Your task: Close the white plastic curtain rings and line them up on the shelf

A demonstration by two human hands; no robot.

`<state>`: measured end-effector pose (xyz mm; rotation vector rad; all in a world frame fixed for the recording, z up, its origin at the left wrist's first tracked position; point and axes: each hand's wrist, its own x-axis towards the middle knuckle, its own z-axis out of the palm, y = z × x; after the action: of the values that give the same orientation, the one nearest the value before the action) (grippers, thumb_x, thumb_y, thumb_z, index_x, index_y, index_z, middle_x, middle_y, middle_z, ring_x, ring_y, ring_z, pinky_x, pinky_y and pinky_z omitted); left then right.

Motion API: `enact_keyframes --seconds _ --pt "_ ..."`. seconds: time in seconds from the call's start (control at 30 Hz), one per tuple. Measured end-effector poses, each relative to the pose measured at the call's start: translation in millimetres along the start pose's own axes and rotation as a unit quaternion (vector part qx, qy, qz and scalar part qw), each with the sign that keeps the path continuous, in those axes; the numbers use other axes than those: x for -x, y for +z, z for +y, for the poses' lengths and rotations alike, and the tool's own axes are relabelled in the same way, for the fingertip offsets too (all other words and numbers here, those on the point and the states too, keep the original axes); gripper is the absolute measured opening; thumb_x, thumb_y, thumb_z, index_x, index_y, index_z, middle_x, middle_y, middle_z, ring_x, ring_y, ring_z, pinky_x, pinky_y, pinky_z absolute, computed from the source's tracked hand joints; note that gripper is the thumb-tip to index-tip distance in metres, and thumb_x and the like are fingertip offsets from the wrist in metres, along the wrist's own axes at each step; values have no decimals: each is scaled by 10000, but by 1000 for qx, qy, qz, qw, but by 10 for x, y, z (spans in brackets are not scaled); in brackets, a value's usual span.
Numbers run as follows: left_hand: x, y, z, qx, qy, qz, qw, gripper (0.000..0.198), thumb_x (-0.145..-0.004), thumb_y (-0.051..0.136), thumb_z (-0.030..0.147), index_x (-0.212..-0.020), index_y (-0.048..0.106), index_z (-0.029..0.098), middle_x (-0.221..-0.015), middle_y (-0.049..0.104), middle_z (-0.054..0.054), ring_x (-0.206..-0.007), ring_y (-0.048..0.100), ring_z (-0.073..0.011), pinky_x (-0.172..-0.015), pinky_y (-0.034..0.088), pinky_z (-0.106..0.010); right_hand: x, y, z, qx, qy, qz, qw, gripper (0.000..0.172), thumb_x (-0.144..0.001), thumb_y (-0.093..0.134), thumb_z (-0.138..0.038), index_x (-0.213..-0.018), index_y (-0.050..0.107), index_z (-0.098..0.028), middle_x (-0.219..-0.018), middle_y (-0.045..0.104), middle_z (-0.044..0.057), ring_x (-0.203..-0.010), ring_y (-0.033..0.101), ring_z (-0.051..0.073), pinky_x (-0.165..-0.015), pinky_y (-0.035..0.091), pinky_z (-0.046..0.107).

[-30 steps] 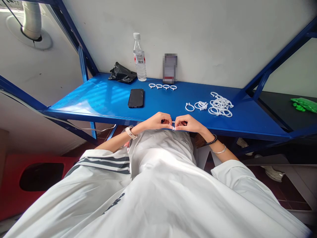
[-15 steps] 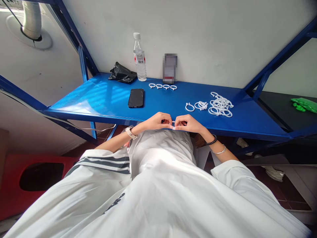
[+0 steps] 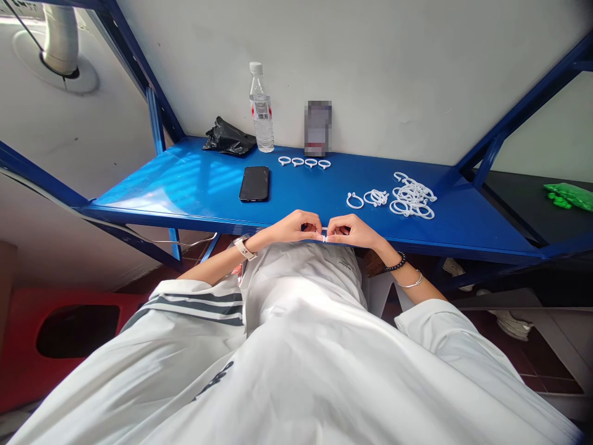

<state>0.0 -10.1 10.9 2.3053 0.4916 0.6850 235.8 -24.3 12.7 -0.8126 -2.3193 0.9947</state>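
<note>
My left hand (image 3: 301,227) and my right hand (image 3: 349,230) meet at the table's front edge, fingertips nearly touching. Both are closed in a pinch on one white plastic curtain ring (image 3: 325,237), of which only small bits show between the fingers. Beyond them on the blue table (image 3: 296,191), several closed white rings (image 3: 311,163) stand in a row. To the right lie a single open ring (image 3: 354,200), a small cluster of rings (image 3: 377,198) and a larger tangled pile of rings (image 3: 412,196).
A black phone (image 3: 254,183) lies flat left of the hands. Along the wall are a black plastic bag (image 3: 229,136), a water bottle (image 3: 262,117) and a blurred upright device (image 3: 317,128). Blue frame bars (image 3: 523,102) border the table. A red stool (image 3: 25,334) stands lower left.
Both hands stay in place on the ring, with only a very slight shift of the fingertips. The things on the table have not moved.
</note>
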Motion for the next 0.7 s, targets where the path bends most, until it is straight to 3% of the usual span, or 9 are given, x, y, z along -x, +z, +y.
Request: enact_keyframes --seconds 0.7 --pt "4 3 12 10 -2 15 1000 544 -890 596 655 -825 711 128 -772 676 -59 -641 544 -121 -594 398 -238 -6 10 3 -9 9 7 1000 514 -849 649 -653 -749 693 -151 -701 599 15 -570 369 96 -526 290 256"
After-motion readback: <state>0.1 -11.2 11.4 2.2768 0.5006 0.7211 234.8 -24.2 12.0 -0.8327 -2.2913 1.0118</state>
